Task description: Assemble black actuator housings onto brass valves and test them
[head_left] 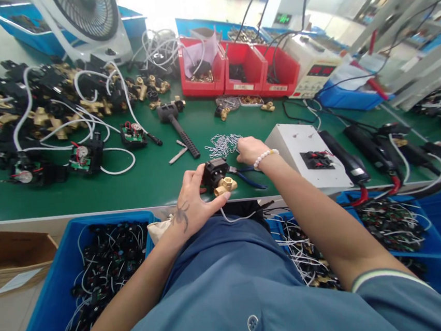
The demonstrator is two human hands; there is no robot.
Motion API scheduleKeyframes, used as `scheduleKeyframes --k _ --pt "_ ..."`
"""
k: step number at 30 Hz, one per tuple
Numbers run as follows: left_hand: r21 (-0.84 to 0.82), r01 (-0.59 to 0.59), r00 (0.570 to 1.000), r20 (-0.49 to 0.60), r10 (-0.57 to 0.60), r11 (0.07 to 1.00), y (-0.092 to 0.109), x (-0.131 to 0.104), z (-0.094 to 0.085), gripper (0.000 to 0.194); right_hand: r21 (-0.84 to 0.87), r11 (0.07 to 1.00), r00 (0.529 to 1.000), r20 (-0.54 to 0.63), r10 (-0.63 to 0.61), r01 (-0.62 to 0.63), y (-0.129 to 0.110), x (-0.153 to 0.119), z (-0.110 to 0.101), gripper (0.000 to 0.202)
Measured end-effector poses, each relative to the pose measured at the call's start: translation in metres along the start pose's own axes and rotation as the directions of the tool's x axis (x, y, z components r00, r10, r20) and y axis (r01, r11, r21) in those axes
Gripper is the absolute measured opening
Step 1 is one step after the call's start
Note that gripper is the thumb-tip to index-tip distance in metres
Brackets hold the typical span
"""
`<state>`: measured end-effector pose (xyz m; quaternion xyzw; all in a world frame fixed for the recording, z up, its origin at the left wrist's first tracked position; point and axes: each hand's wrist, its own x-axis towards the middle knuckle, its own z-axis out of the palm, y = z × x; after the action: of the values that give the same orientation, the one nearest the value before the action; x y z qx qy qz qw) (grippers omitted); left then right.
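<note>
My left hand (196,196) is wrapped round a black valve unit (215,172) with a brass fitting (225,186) at its lower end, at the bench's front edge. A white cable trails from it. My right hand (251,150), with a beaded bracelet at the wrist, reaches the right side of a pile of bent metal pins (222,145). Its fingers are pressed together, and whatever they hold is too small to make out. Blue-handled pliers (251,177) lie between the valve unit and my right forearm.
A black hammer (180,130) lies behind the valve unit. Valve assemblies (43,109) crowd the left. Red bins (244,69) stand at the back. A grey box (305,152) and black power tools (344,156) are at right. Blue crates (73,252) sit below the bench.
</note>
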<state>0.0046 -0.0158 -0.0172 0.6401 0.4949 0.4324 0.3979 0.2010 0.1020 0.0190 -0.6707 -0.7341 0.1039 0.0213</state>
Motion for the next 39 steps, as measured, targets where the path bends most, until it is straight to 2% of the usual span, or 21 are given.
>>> scheduleKeyframes --k 5,6,8,9,11,12,13,16,20,23,25,29,31,35,37,39 --pt "-0.01 0.023 1.0 0.007 -0.023 1.0 -0.003 -0.001 -0.001 0.084 0.114 0.991 0.995 -0.069 0.076 -0.068 0.007 -0.022 -0.007 0.034" --pt "0.017 0.019 1.0 0.002 -0.019 1.0 -0.002 -0.001 -0.001 0.084 0.16 0.985 0.994 -0.079 0.075 -0.062 0.008 -0.028 -0.007 0.036" --pt "0.134 -0.001 1.0 -0.024 0.005 0.991 0.0 -0.002 -0.001 0.079 0.37 0.929 0.992 -0.104 0.07 -0.027 0.009 -0.041 -0.009 0.033" --pt "0.206 -0.015 0.999 -0.04 0.024 0.978 0.002 -0.002 -0.001 0.077 0.517 0.856 0.99 -0.122 0.066 0.006 0.009 -0.048 -0.009 0.027" --pt "0.314 -0.048 0.996 -0.062 0.07 0.948 0.005 -0.002 0.001 0.073 0.779 0.621 0.985 -0.16 0.059 0.089 0.006 -0.061 -0.01 0.016" --pt "0.337 -0.067 0.993 -0.067 0.095 0.939 0.006 -0.003 0.001 0.072 0.854 0.505 0.983 -0.177 0.056 0.125 0.004 -0.068 -0.011 0.016" --pt "0.343 -0.09 0.99 -0.068 0.12 0.935 0.008 -0.004 0.002 0.072 0.89 0.429 0.979 -0.195 0.053 0.154 0.001 -0.075 -0.011 0.019" --pt "0.326 -0.17 0.975 -0.081 0.207 0.93 0.01 -0.009 0.004 0.071 0.912 0.327 0.952 -0.293 0.093 0.248 -0.01 -0.095 -0.01 0.024" --pt "0.231 -0.281 0.946 -0.099 0.31 0.931 0.02 -0.02 0.002 0.073 0.881 0.303 0.866 -0.439 0.241 0.362 -0.029 -0.118 0.001 0.017" --pt "0.153 -0.364 0.922 -0.084 0.379 0.919 0.034 -0.029 -0.002 0.079 0.87 0.301 0.818 -0.477 0.321 0.39 -0.047 -0.133 0.008 0.018" --pt "0.121 -0.409 0.906 -0.064 0.419 0.904 0.043 -0.034 -0.004 0.083 0.865 0.282 0.799 -0.494 0.343 0.414 -0.06 -0.142 0.008 0.022" --pt "0.071 -0.483 0.874 -0.017 0.485 0.873 0.055 -0.04 -0.007 0.089 0.859 0.177 0.78 -0.511 0.361 0.481 -0.08 -0.156 -0.006 0.027" --pt "0.075 -0.532 0.845 -0.011 0.535 0.843 0.058 -0.04 -0.007 0.09 0.86 0.2 0.769 -0.509 0.387 0.469 -0.086 -0.16 -0.015 0.025" --pt "0.142 -0.602 0.793 -0.006 0.609 0.786 0.062 -0.04 -0.006 0.087 0.834 0.298 0.699 -0.552 0.454 0.465 -0.09 -0.166 -0.028 0.025" --pt "0.141 -0.609 0.785 -0.035 0.619 0.781 0.063 -0.042 -0.005 0.087 0.829 0.321 0.698 -0.558 0.448 0.457 -0.09 -0.167 -0.031 0.027" --pt "0.121 -0.585 0.8 -0.076 0.595 0.802 0.063 -0.045 -0.002 0.089 0.839 0.263 0.717 -0.544 0.436 0.476 -0.09 -0.166 -0.03 0.025"
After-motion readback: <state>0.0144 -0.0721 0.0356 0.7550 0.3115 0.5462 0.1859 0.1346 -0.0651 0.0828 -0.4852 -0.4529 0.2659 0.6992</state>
